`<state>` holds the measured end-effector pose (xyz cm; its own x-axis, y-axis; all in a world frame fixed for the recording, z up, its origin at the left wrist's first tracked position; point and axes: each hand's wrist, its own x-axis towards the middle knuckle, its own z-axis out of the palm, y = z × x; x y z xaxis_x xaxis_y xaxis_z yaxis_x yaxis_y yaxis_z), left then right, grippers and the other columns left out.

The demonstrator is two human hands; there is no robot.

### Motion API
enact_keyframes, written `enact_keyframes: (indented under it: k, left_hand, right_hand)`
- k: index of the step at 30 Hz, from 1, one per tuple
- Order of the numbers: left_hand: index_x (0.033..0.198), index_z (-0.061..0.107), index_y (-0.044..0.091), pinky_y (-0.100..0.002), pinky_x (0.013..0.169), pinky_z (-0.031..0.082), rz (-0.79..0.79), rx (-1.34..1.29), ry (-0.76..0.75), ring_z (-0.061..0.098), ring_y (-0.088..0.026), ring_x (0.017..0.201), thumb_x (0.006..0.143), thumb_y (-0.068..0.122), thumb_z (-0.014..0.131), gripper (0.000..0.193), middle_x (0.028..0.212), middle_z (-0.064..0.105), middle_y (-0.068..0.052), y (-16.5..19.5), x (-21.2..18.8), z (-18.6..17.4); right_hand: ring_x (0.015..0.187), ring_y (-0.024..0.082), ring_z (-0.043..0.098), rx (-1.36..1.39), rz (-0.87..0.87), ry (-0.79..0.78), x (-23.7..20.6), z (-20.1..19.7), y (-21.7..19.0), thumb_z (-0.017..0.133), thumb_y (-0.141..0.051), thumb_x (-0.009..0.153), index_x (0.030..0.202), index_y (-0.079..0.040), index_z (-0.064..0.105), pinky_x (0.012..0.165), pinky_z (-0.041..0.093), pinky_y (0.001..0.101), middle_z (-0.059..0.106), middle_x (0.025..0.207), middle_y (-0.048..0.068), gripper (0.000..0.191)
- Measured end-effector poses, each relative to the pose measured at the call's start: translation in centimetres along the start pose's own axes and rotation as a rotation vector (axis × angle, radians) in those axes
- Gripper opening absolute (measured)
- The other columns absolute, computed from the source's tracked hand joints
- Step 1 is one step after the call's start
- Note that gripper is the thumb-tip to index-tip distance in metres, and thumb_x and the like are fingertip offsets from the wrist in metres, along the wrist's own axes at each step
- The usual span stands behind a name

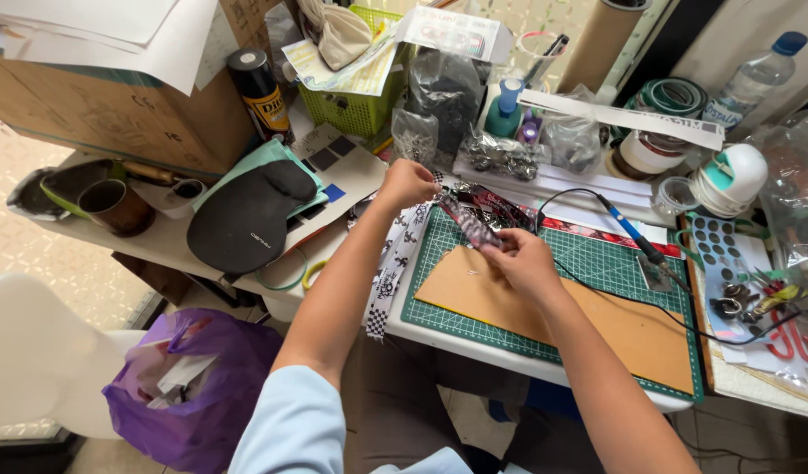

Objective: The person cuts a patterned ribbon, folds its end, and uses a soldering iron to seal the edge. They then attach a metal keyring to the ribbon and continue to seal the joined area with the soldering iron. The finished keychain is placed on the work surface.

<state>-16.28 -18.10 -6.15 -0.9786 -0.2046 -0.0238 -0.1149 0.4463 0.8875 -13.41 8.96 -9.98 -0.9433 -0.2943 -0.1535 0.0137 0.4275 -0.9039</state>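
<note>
the left hand (407,183) is curling closed over the upper end of a shiny, dark patterned foil strip (471,219), and the right hand (524,259) is pinching the lower end of the same strip between thumb and fingertips. the strip is hanging stretched between the two hands, just above the far left corner of the green cutting mat (597,263), which is lying near the front edge of the desk (474,338).

a tan sheet of board (615,320) is lying flat on the mat, running toward its right front corner. a black-and-white checkered ribbon (388,272) is draping off the desk beside the left edge of the mat, under the left forearm. a soldering iron with a blue handle (631,230) is resting across the far side of the mat, its black cord looping away to the right.

toward the left end of the desk a black padded mitt (246,219) is lying on teal papers, with a black spray can (256,92) standing behind it. a green plastic basket (356,105) is sitting at the back edge, with rolls of tape (663,132) well to its right. a clear water bottle (755,79) is standing in the far right corner. a purple plastic bag (189,386) is sitting on the floor, below the front left of the desk.
</note>
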Motion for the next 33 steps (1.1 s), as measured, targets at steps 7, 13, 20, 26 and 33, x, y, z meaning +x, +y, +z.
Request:
enact_keyframes:
  k: [7, 13, 20, 26, 33]
  left_hand:
    - [0.110, 0.076, 0.008, -0.039, 0.084, 0.057, 0.275, 0.265, 0.150, 0.074, -0.031, 0.093, 0.086, 0.012, 0.072, 0.025, 0.101, 0.077, -0.014, -0.1, -3.1, 1.9]
    - [0.112, 0.076, 0.013, -0.046, 0.082, 0.054, 0.642, 0.523, -0.129, 0.068, -0.035, 0.097, 0.081, 0.002, 0.070, 0.033, 0.101, 0.071, -0.013, 0.2, -8.3, 3.0]
    - [0.125, 0.059, 0.010, -0.042, 0.098, 0.050, 0.353, -0.026, -0.442, 0.063, -0.032, 0.115, 0.072, 0.014, 0.090, 0.062, 0.118, 0.065, -0.015, 0.0, -21.5, 6.3]
    - [0.109, 0.077, -0.002, -0.028, 0.076, 0.054, 0.213, -0.803, -0.244, 0.068, -0.013, 0.089, 0.097, 0.007, 0.081, 0.015, 0.104, 0.075, -0.010, -2.4, -28.9, 15.2]
    - [0.097, 0.077, 0.003, -0.029, 0.067, 0.057, -0.023, -0.594, -0.309, 0.071, -0.015, 0.072, 0.098, 0.018, 0.077, 0.015, 0.084, 0.075, -0.006, -3.7, -28.7, 13.4]
  right_hand:
    - [0.082, 0.011, 0.071, -0.056, -0.190, 0.100, -2.2, -2.6, 3.4, 0.075, -0.005, 0.086, 0.115, 0.000, 0.071, 0.072, 0.058, 0.0260, 0.076, 0.093, 0.005, 0.030]
    - [0.076, 0.014, 0.068, 0.002, -0.114, 0.135, -6.9, -4.2, 4.2, 0.077, -0.006, 0.087, 0.103, 0.004, 0.076, 0.069, 0.055, 0.0291, 0.076, 0.088, 0.008, 0.018]
    - [0.107, 0.032, 0.066, 0.850, -0.058, -0.145, -15.1, -3.0, 5.0, 0.070, -0.003, 0.090, 0.128, 0.010, 0.059, 0.097, 0.053, 0.0449, 0.066, 0.120, 0.026, 0.042]
    - [0.144, 0.035, 0.045, 1.059, -0.173, -0.479, -19.4, -2.4, 7.6, 0.060, -0.004, 0.093, 0.148, 0.007, 0.042, 0.111, 0.040, 0.0512, 0.042, 0.155, 0.026, 0.059]
    - [0.111, 0.024, 0.069, 0.231, -0.246, -0.335, -19.5, -3.0, 13.9, 0.063, -0.017, 0.106, 0.135, 0.001, 0.065, 0.097, 0.057, 0.0382, 0.071, 0.120, 0.015, 0.034]
